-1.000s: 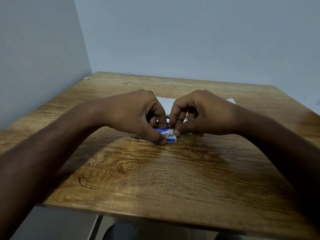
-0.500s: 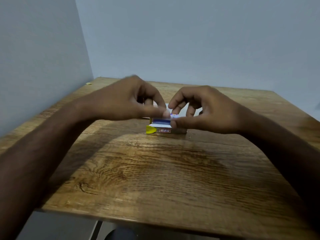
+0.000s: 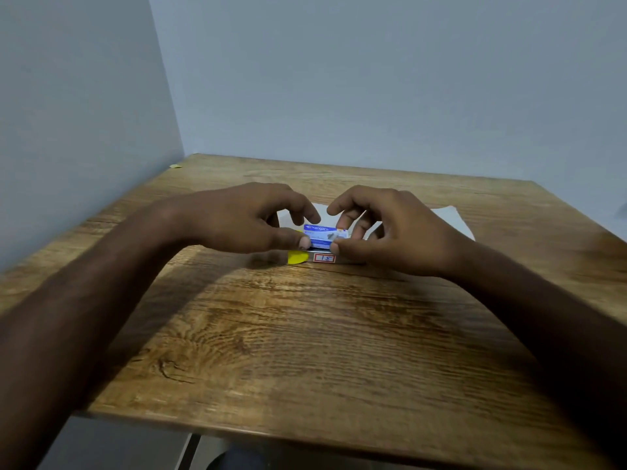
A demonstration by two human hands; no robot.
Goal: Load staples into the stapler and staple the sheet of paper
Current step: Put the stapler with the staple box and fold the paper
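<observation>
A small blue and white staple box (image 3: 324,235) is held between both hands just above the table's middle. My left hand (image 3: 244,218) pinches its left end with thumb and fingers. My right hand (image 3: 390,232) grips its right end. Directly under the box lies the stapler (image 3: 310,257), grey with a yellow tip and a red-framed label, resting on the table. A white sheet of paper (image 3: 451,220) lies behind the hands, mostly hidden by them.
The wooden table (image 3: 305,334) fills the view, with pale walls at its left and far edges. A tiny yellow scrap (image 3: 176,166) sits in the far left corner. The near table edge runs along the bottom.
Both hands lifted the staple box off the table. The stapler beneath came into view. The fingers have spread more around the box.
</observation>
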